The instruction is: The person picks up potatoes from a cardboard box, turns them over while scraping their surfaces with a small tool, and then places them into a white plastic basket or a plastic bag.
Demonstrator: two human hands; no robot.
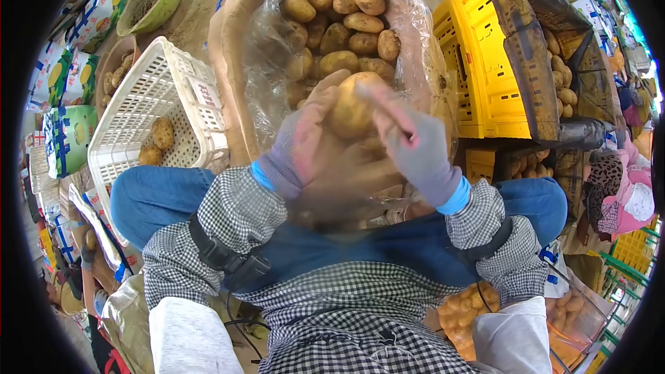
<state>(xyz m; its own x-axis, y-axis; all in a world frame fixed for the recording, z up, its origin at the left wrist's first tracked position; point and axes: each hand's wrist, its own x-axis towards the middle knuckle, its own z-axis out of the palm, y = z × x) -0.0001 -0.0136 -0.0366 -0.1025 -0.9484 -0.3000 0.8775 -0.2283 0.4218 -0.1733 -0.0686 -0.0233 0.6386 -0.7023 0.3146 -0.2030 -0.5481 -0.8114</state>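
My left hand (308,131), in a pink and grey glove, holds a large yellow-brown potato (351,107) over the near part of an open carton (228,62). The carton is lined with clear plastic (267,90) and has several potatoes (337,37) inside. My right hand (410,135), gloved too, is at the right side of the held potato, its fingers smeared by motion; whether they grip the potato is not clear.
A white crate (201,93) with a few potatoes (163,133) stands at the left. To the right are yellow crates (488,62) and a dark-lined container (523,48) of potatoes. A green tub (168,10) is at the upper left. People are at the far right and lower left.
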